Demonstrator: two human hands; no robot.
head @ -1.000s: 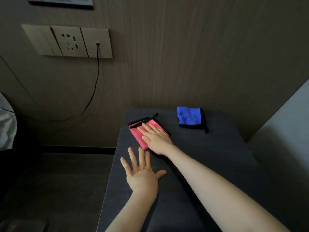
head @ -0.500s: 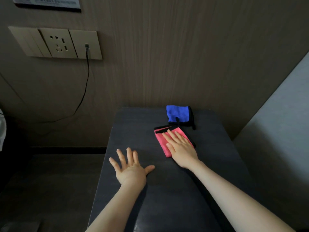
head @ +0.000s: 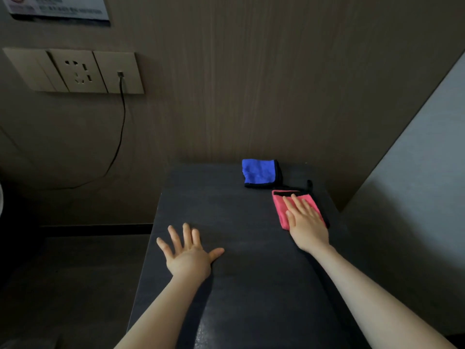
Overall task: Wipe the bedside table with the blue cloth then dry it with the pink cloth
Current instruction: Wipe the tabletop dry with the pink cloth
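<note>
The dark bedside table [head: 239, 285] stretches away from me to the wood-panelled wall. A folded pink cloth [head: 280, 210] with black trim lies at its far right, and my right hand [head: 305, 224] presses flat on it with fingers together. The folded blue cloth [head: 259, 172], also black-edged, lies untouched by the wall, just behind and left of the pink one. My left hand [head: 188, 255] rests flat on the table's left side, fingers spread, holding nothing.
A wall socket plate [head: 75, 71] with a black cable [head: 120, 127] plugged in hangs at the upper left; the cable droops leftwards. A pale wall [head: 415, 185] stands close on the table's right. A lower dark surface [head: 75, 285] lies to the left.
My right hand has slid the pink cloth across the tabletop from the far left to the far right. The left hand stays flat on the table. The blue cloth has not moved.
</note>
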